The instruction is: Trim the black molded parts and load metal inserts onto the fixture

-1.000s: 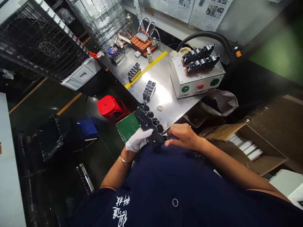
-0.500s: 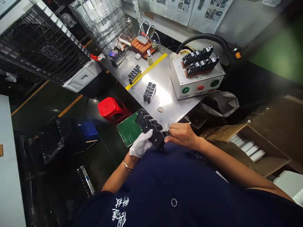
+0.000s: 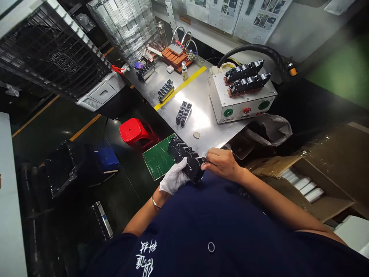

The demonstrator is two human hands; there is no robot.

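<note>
My left hand, in a white glove, grips a long black plastic switch housing from below, close to my body. The bare fingers of my right hand are pinched together at the near end of that housing, and whether they hold a small thing I cannot make out. The housing hangs over a green mat at the near edge of the steel table.
A white test box with green and red buttons carries two black housings. Small black parts lie on the table, with a yellow tape line. A red stool stands left; cardboard boxes right.
The housing and both hands shifted slightly up and right in view; the housing's far end dropped lower toward the green mat. Both grips stay the same.
</note>
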